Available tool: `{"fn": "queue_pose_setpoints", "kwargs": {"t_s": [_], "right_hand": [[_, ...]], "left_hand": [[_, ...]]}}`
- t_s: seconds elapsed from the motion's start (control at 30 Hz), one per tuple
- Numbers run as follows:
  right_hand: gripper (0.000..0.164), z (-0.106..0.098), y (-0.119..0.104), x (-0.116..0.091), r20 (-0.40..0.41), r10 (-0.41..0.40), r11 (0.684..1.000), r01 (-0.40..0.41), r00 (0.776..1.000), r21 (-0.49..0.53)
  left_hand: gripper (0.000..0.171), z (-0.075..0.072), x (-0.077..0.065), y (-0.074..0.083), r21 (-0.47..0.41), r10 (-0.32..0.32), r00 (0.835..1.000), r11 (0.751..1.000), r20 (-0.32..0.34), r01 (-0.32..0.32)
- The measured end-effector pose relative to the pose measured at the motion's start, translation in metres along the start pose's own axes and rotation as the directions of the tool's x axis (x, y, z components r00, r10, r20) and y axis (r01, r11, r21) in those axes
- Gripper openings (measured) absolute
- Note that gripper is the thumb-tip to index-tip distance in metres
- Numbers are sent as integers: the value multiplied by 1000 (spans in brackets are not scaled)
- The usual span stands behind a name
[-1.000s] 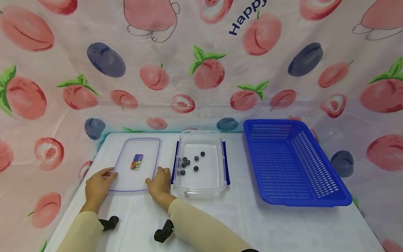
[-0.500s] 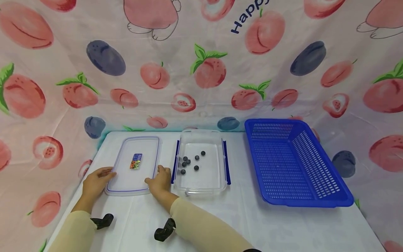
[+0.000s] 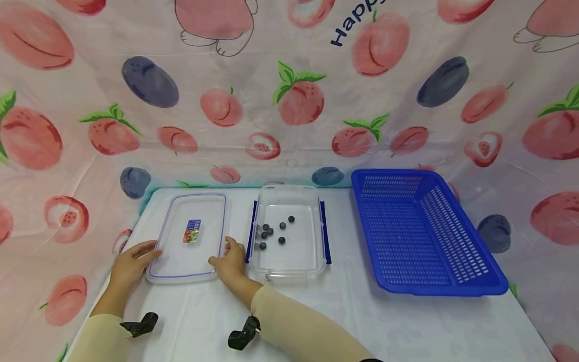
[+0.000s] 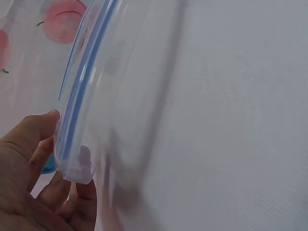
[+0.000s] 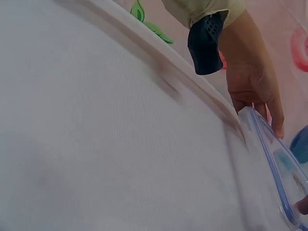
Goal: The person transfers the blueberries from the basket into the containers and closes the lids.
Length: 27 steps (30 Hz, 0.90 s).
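Note:
A clear rectangular lid point(image 3: 181, 259) with a blue seal line and a small colourful label lies level at the left, close over the table. At its left edge, my left hand point(image 3: 129, 265) grips the rim; in the left wrist view the thumb is at the upper side and the fingers point(image 4: 57, 192) curl beneath. My right hand point(image 3: 232, 261) holds the opposite edge, thumb on top; only a fingertip point(image 5: 302, 205) shows in the right wrist view. Just right of that hand stands a clear container point(image 3: 303, 251) with blue side clips, several small dark round berries point(image 3: 282, 240) inside.
A blue perforated basket point(image 3: 434, 290) stands on the right of the white-covered table point(image 3: 344, 317). A fruit-printed cloth point(image 3: 289, 136) hangs behind and at the sides. Black wrist-worn pieces point(image 3: 143, 325) jut from both sleeves.
The lid has shifted slightly left, away from the container, with my left hand moving left along with it. My right hand stays at the lid's right edge. The container and basket stay put.

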State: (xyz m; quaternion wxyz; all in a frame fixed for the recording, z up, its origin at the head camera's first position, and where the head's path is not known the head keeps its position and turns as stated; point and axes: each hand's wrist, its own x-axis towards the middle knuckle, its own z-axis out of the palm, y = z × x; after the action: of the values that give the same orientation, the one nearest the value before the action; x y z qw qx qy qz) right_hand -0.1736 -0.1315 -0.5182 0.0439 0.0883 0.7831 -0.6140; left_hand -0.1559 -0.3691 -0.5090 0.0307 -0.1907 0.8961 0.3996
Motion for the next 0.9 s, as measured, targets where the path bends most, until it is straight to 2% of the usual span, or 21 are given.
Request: {"fn": "queue_pose_setpoints", "kwargs": {"t_s": [0.17,0.27,0.3,0.4,0.43,0.47,0.57,0.6,0.67,0.9], "right_hand": [[68,0,-2,-5,31,-15,1000,15,999,11],[69,0,-3,-8,57,-25,999,22,998,43],[70,-1,-3,-9,75,-27,998,23,997,59],[72,-4,-8,-14,145,-17,991,-2,989,131],[73,-6,-10,-16,167,-11,989,-15,986,150],[74,-7,-12,-18,192,-3,985,-30,981,171],[76,-14,-21,-26,246,12,976,-65,969,210],[77,-16,-24,-28,257,14,974,-71,966,214],[77,-20,-29,-32,276,18,971,-83,961,226],[78,-41,-44,-41,321,-7,966,-77,947,249]], "left_hand": [[69,-11,-6,-2,-15,-40,999,999,11,40],[69,-16,-12,-4,-59,-68,997,996,21,69],[64,-18,-15,-5,-89,-72,997,993,29,74],[35,-24,-24,-10,-224,-55,996,972,67,69],[27,-27,-27,-12,-286,-40,996,956,83,63],[23,-29,-29,-13,-363,-31,994,929,102,66],[33,-36,-35,-16,-546,15,987,834,163,78],[36,-38,-36,-16,-594,28,984,800,178,85],[40,-42,-39,-16,-651,38,978,751,206,108],[43,-48,-49,-7,-703,67,965,699,254,136]]}}
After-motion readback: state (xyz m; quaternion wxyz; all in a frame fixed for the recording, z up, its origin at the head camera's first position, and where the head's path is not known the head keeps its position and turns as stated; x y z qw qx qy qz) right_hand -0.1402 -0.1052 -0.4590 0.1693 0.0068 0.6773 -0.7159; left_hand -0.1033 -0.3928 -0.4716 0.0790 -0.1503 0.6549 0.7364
